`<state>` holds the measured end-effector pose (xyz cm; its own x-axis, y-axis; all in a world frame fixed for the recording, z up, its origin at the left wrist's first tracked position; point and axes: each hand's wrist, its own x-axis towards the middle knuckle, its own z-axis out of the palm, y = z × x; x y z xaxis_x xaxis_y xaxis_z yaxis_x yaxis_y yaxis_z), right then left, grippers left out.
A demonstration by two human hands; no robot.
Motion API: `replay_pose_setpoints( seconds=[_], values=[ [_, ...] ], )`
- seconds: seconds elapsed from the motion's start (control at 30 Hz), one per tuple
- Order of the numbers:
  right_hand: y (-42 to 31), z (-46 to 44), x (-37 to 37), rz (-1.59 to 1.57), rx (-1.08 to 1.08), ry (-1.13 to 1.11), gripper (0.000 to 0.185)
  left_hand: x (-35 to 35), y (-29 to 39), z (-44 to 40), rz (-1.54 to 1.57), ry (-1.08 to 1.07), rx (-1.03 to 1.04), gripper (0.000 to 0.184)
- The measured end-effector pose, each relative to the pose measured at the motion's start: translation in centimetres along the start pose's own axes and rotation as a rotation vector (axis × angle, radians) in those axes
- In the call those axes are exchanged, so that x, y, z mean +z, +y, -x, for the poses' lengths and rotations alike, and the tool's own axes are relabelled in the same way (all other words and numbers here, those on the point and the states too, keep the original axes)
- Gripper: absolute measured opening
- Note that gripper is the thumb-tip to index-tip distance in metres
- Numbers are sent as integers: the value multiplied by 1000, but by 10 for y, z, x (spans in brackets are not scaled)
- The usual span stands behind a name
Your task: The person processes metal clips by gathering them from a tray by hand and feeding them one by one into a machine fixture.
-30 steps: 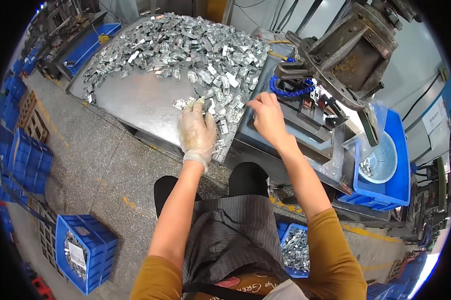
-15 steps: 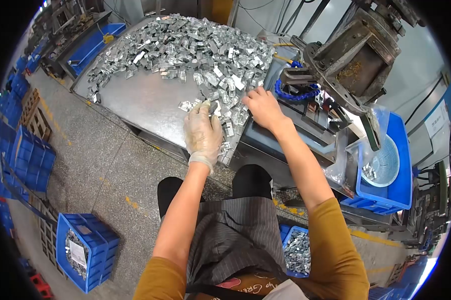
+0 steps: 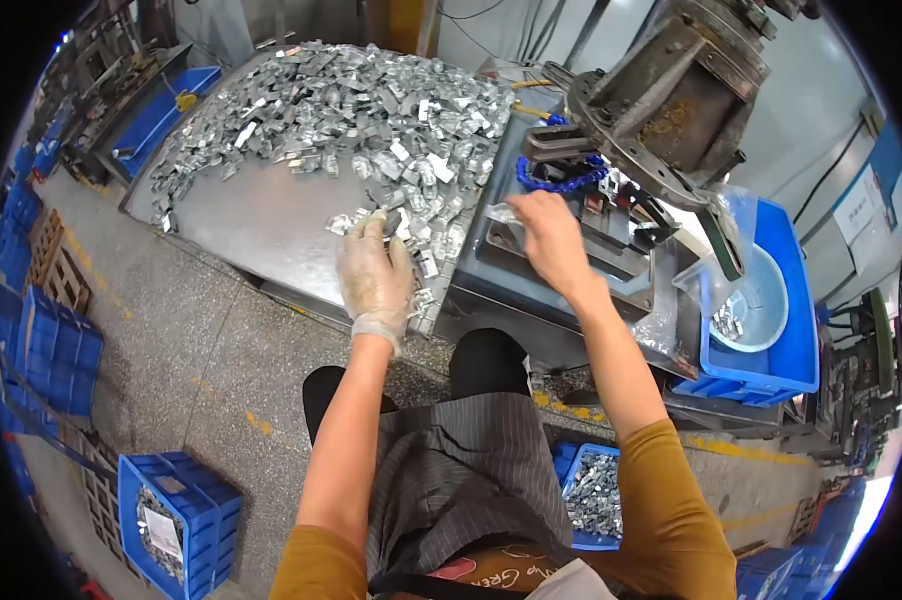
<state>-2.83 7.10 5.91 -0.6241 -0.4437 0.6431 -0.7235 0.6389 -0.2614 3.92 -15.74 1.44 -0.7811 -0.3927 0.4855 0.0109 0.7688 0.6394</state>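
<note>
Plastic-gloved, the left hand (image 3: 376,275) is laid on the near edge of the pile (image 3: 351,105); can't tell if anything's gripped there. Well apart from it, a shiny piece (image 3: 501,212) is pinched in the bare right hand (image 3: 554,240), held over the bench (image 3: 483,275). The pile's spread across the table (image 3: 256,215). Further right, a hose (image 3: 561,185) is looped by the press (image 3: 671,115), and a basket (image 3: 766,300) is kept inside a blue bin (image 3: 804,345).

head view | worn on head | faces forward, down at hands (image 3: 376,275)
</note>
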Motion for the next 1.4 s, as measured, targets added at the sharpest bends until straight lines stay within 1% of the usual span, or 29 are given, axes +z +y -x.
replay_pose_setpoints(
  seconds=[0.07,0.1,0.17,0.2,0.27,0.37,0.47,0.5,0.57,0.6,0.67,0.77,0.87,0.9,0.93,1.0,1.03,1.23,1.4],
  values=[
    [12,13,-27,-11,107,19,20,-4,3,-1,-27,-23,-1,34],
    [24,20,-38,43,116,46,19,-4,5,-1,-23,-22,-26,34],
    [53,33,-58,153,162,79,19,0,1,0,-24,6,6,34],
    [55,34,-72,164,230,30,19,1,-1,0,-25,20,23,34],
    [71,40,-87,292,290,-61,21,0,0,1,-14,12,27,35],
    [90,45,-93,268,256,-88,22,4,-6,-1,-23,-7,35,36],
    [83,43,-93,407,234,86,14,3,-5,0,-46,-18,18,36],
    [73,40,-91,470,264,105,13,3,-5,-1,-47,-16,21,36],
    [49,34,-81,599,329,142,17,2,-5,-1,-46,-18,29,36],
    [48,35,-73,662,297,158,25,2,-4,-1,-38,-24,30,36],
    [44,35,-61,743,310,166,22,0,-3,-1,-25,-29,32,35],
    [47,40,-55,672,307,142,22,2,-4,0,-30,-8,22,34],
    [36,48,-61,583,322,84,14,1,-3,-2,-24,-14,14,34],
    [32,51,-64,585,342,41,8,2,-5,-2,-15,-9,23,34],
    [32,52,-66,578,331,36,8,3,-6,-1,-6,-6,32,34],
    [35,55,-69,563,313,27,8,3,-8,-1,-3,-10,39,34],
    [38,55,-69,579,316,22,13,3,-7,0,-1,-10,45,34],
    [58,49,-66,601,245,32,20,4,-7,0,-35,-1,46,35],
    [74,39,-62,675,282,13,22,0,-1,0,-21,-11,9,35]
  ],
)
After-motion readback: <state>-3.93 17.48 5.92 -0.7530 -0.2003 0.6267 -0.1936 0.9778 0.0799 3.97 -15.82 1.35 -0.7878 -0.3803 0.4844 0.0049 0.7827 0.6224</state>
